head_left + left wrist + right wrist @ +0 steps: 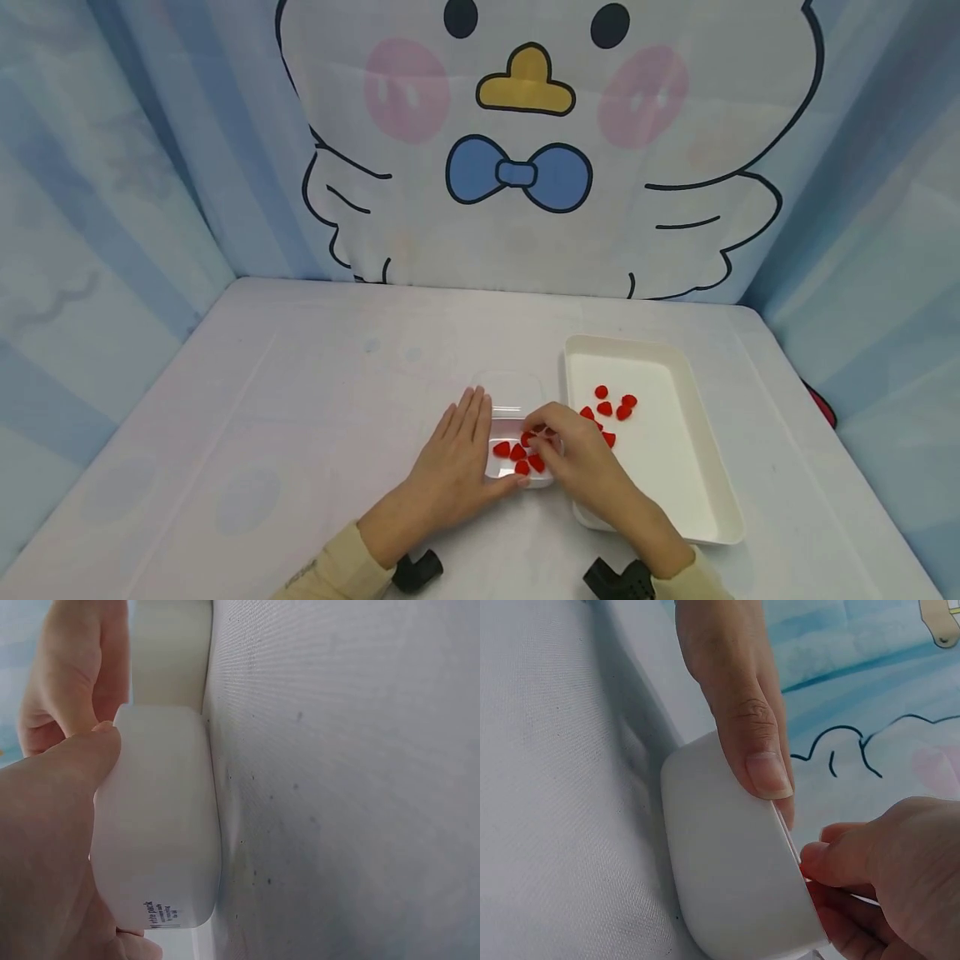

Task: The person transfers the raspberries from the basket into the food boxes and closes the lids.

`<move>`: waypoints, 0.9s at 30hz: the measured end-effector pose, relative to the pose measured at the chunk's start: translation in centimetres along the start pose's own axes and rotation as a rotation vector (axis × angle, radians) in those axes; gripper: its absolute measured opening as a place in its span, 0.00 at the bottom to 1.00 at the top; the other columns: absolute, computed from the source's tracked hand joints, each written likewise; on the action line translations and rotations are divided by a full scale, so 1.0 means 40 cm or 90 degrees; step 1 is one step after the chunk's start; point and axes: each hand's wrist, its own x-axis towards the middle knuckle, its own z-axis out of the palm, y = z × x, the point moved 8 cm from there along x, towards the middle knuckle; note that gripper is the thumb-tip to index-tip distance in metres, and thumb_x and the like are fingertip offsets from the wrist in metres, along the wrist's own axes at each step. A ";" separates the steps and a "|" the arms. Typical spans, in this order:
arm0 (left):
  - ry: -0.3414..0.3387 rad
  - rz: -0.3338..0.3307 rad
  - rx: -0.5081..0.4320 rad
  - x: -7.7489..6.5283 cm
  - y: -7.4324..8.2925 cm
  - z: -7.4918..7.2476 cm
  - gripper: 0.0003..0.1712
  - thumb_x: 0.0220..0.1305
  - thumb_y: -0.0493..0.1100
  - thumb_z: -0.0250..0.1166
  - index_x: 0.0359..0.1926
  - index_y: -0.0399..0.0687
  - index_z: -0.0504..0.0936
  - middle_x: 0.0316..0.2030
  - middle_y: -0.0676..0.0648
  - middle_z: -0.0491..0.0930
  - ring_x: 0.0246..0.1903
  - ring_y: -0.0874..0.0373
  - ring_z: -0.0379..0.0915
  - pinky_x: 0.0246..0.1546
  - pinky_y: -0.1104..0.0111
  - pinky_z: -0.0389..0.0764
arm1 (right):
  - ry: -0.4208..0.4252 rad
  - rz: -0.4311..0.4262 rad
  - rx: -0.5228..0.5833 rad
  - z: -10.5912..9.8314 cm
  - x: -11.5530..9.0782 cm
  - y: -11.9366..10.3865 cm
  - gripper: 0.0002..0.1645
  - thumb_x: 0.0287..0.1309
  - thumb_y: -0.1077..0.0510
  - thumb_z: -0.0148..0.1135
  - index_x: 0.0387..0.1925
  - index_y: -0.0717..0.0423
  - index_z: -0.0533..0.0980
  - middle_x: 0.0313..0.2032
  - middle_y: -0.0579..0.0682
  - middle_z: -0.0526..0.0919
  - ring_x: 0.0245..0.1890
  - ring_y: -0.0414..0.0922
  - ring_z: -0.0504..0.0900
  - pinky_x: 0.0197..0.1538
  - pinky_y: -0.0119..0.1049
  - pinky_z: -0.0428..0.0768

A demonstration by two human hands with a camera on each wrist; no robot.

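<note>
A small white box [161, 817] with rounded corners stands on the table, several small red pieces [502, 450] lying inside it. My left hand [453, 467] lies along the box's left side with fingers straight, its thumb pressing the front rim. Above the box's right part, my right hand [577, 458] has its fingertips down among the red pieces. It pinches one small red piece [804, 870], mostly hidden by the fingers in the right wrist view. The box's clear lid [508, 390] is folded back behind it.
Right of the box stands a shallow white tray [675, 492] with several more red pieces [623, 412] in its left part. The right forearm crosses the tray's near left side. Printed curtains [517, 242] stand behind and beside the table.
</note>
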 end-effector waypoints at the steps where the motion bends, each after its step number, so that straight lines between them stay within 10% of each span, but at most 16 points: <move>1: 0.001 0.000 -0.001 0.001 0.000 -0.001 0.63 0.60 0.79 0.52 0.77 0.36 0.47 0.78 0.37 0.45 0.78 0.44 0.39 0.76 0.50 0.52 | -0.002 0.000 -0.003 0.000 0.001 0.001 0.13 0.54 0.70 0.69 0.42 0.58 0.80 0.38 0.45 0.84 0.38 0.36 0.79 0.44 0.32 0.84; 27: 0.002 -0.001 -0.011 0.003 0.004 -0.006 0.63 0.59 0.78 0.54 0.76 0.35 0.48 0.77 0.37 0.49 0.78 0.43 0.42 0.75 0.51 0.56 | 0.040 0.030 -0.022 -0.062 0.001 0.024 0.12 0.55 0.67 0.70 0.41 0.53 0.81 0.39 0.41 0.83 0.40 0.36 0.81 0.45 0.36 0.86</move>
